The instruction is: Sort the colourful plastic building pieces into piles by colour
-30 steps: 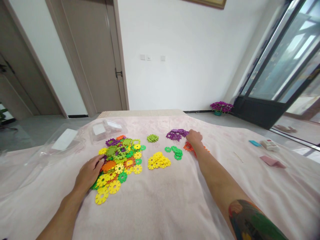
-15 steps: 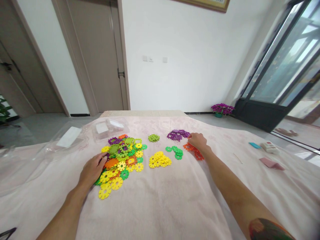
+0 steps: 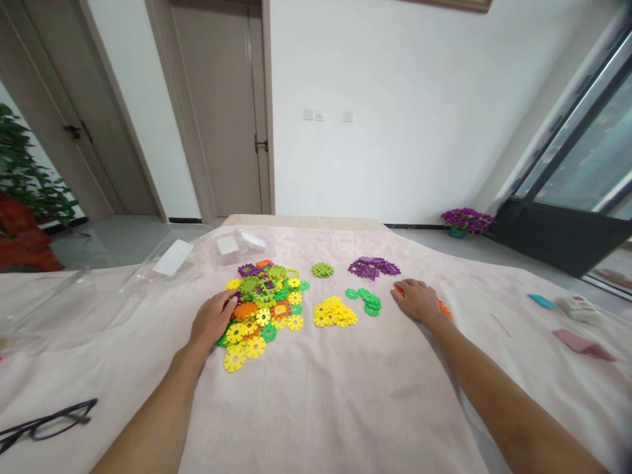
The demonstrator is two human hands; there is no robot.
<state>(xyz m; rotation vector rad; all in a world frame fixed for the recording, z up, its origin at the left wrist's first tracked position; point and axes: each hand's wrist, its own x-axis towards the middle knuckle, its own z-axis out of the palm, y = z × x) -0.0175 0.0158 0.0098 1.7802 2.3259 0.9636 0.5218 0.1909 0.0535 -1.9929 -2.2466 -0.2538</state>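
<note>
A mixed heap of plastic interlocking discs (image 3: 263,317) in yellow, green, orange and purple lies left of centre on the bed-like cloth. My left hand (image 3: 213,320) rests against its left edge, fingers loosely extended and touching pieces. Farther right, my right hand (image 3: 417,299) is curled over the orange discs (image 3: 445,309); some orange shows between thumb and fingers, and the rest is mostly covered. Separate groups lie between the hands: yellow discs (image 3: 336,313), green discs (image 3: 371,303), lime green discs (image 3: 322,270) and purple discs (image 3: 374,267).
Clear plastic boxes (image 3: 172,258) stand at the left. Black-framed glasses (image 3: 59,419) lie near the lower left. On the right are a blue item (image 3: 542,301), a white object (image 3: 577,308) and a pink cloth (image 3: 585,344).
The view has turned left, bringing the glasses into sight. My right hand has moved from beside the purple discs down onto the orange discs, which have shifted right. My left hand stays at the heap.
</note>
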